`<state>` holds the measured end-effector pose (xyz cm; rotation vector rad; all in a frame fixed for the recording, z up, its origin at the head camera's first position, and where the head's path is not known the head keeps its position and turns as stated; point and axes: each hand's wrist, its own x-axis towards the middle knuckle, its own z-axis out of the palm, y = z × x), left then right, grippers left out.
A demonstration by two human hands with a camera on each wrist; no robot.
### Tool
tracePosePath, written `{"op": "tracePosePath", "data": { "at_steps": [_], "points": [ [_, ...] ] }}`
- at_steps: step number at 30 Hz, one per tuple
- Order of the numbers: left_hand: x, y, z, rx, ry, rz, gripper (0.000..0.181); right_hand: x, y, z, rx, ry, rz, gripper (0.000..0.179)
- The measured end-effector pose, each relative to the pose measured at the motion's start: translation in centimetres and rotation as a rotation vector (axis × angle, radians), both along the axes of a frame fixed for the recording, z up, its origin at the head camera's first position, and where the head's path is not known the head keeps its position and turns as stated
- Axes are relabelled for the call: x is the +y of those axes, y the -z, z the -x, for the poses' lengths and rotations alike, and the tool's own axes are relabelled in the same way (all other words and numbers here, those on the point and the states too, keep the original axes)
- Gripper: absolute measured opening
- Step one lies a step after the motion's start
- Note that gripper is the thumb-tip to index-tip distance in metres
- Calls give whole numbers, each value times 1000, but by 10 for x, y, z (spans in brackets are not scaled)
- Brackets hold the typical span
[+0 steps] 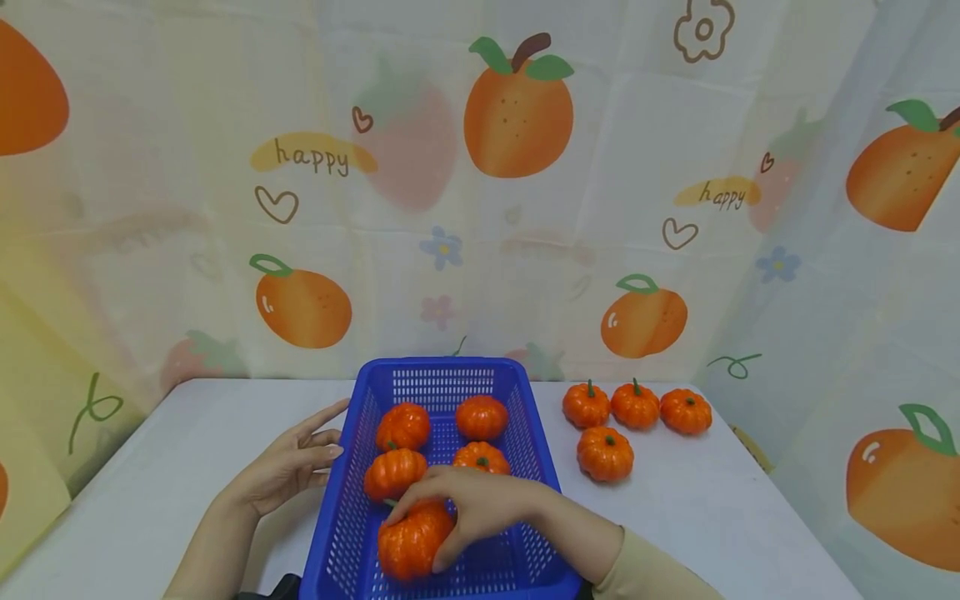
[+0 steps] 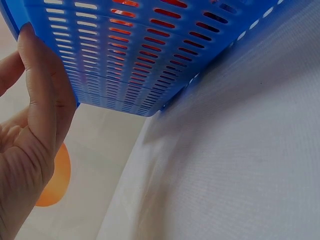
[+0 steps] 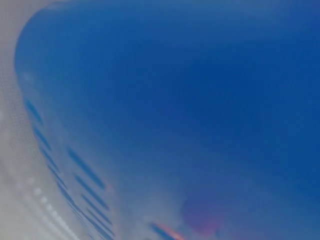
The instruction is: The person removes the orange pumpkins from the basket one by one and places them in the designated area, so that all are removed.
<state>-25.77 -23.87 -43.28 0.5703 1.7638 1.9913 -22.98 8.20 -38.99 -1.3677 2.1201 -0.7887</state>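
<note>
A blue plastic basket [image 1: 347,467] with slotted sides stands on the white table and holds several small orange toy pumpkins, such as one pumpkin [image 1: 403,427] at the far left inside. My right hand [image 1: 480,500] reaches over the basket's right side and grips a pumpkin [image 1: 408,550] at the near end, thumb on one side and fingers on the other. Beside the basket's left wall is my left hand [image 1: 288,462]; in the left wrist view its fingertips [image 2: 31,42] touch the rim, fingers fairly straight. Blurred blue basket wall [image 3: 150,100] fills the right wrist view, hiding the right hand there.
Several more pumpkins [image 1: 605,454] lie on the white table [image 1: 720,517] to the right of the basket. Behind the table hangs a pale curtain [image 1: 525,250] printed with oranges, hearts and flowers. A dark object [image 1: 281,587] shows at the lower edge, left of the basket.
</note>
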Motion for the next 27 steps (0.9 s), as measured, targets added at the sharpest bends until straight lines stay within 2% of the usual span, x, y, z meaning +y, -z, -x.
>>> {"op": "tracePosePath", "data": {
  "at_steps": [11, 19, 22, 27],
  "points": [
    [0, 1, 1, -7, -17, 4, 71, 4, -11, -2, -92, 110, 154, 55],
    [0, 1, 1, 1, 0, -17, 71, 20, -20, -1, -197, 282, 254, 54],
    [-1, 2, 1, 2, 9, -28, 71, 32, -24, 2, -206, 336, 283, 53],
    [0, 2, 1, -2, 13, -28, 70, 56, -27, 9, -178, 350, 381, 54]
  ]
}}
